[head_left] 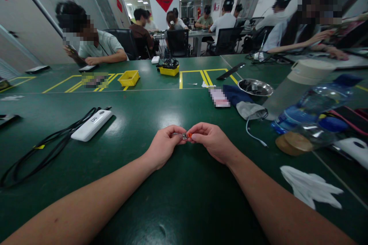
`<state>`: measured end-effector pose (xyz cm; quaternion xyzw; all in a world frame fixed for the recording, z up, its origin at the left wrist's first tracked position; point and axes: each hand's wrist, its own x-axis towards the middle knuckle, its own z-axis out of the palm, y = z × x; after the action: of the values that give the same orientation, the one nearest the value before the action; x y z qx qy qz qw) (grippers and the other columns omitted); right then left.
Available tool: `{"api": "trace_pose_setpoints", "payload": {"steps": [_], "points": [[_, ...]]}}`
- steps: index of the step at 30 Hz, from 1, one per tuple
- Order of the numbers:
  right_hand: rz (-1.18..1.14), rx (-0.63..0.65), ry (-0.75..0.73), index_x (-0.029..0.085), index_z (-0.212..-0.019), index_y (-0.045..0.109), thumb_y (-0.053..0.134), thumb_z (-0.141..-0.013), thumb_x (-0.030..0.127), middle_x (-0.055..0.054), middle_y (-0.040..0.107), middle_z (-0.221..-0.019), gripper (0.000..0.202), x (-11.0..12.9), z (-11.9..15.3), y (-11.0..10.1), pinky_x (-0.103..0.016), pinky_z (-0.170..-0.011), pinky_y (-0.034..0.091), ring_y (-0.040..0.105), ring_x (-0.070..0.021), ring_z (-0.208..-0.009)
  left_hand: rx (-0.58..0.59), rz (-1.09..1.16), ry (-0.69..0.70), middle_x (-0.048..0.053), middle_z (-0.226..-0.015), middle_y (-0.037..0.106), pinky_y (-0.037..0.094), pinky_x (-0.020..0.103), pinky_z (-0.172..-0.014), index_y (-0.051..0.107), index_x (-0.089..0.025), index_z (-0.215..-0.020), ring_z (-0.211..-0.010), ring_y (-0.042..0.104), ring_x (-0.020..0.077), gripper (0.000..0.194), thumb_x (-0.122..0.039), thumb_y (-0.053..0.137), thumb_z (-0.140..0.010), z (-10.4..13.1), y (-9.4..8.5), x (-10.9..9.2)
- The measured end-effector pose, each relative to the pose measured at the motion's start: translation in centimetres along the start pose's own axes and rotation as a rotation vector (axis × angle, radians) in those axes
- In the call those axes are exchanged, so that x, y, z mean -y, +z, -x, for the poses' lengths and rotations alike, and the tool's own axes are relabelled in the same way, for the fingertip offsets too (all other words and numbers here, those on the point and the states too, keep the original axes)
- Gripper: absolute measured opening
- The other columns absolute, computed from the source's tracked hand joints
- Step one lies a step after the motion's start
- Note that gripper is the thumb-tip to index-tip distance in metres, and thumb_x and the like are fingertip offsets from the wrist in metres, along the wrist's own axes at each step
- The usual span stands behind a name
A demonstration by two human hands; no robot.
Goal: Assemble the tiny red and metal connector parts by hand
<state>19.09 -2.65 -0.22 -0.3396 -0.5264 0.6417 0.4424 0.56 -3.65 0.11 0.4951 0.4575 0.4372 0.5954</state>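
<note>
Pinching metal piece (184, 136) in left hand (164, 142), orange piece (189, 135) beside it in right hand (213, 141) — presumably for fine control

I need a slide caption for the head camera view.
Left hand holds a small metallic part, right hand a small orange part, at a green table.

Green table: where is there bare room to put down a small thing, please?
The green table shows bare surface between the forearms, and between the white power bank and the left hand. It is crowded on the right: blue-capped bottle, tumbler, metal bowl.
</note>
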Motion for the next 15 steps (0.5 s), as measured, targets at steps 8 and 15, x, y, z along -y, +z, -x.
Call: {"api": "trace_pose_setpoints", "payload": {"steps": [8,15], "points": [[0.004,0.019,-0.005,0.016,-0.091,0.069,0.072,-0.075,0.018,-0.005,0.072,-0.088,0.016,0.04,0.08,-0.03,-0.033,-0.076,0.052,0.066,-0.0159,-0.079,-0.005,0.026,0.009,0.005,-0.087,0.072,0.053,0.028,-0.079,0.069,-0.015,-0.090,-0.078,0.068,0.0130,0.012,-0.014,0.064,-0.079,-0.02,0.07,-0.05],[-0.016,-0.026,0.002,0.017,-0.089,0.068,0.072,-0.073,0.018,-0.004,0.072,-0.085,0.016,-0.03,-0.06,0.08,-0.035,-0.080,0.052,0.067,-0.0168,-0.080,-0.001,0.053,0.046,0.006,-0.089,0.072,0.051,0.030,-0.084,0.070,-0.014,-0.093,-0.082,0.067,0.0147,0.017,-0.014,0.065,-0.077,0.18,0.09,-0.25]]}}
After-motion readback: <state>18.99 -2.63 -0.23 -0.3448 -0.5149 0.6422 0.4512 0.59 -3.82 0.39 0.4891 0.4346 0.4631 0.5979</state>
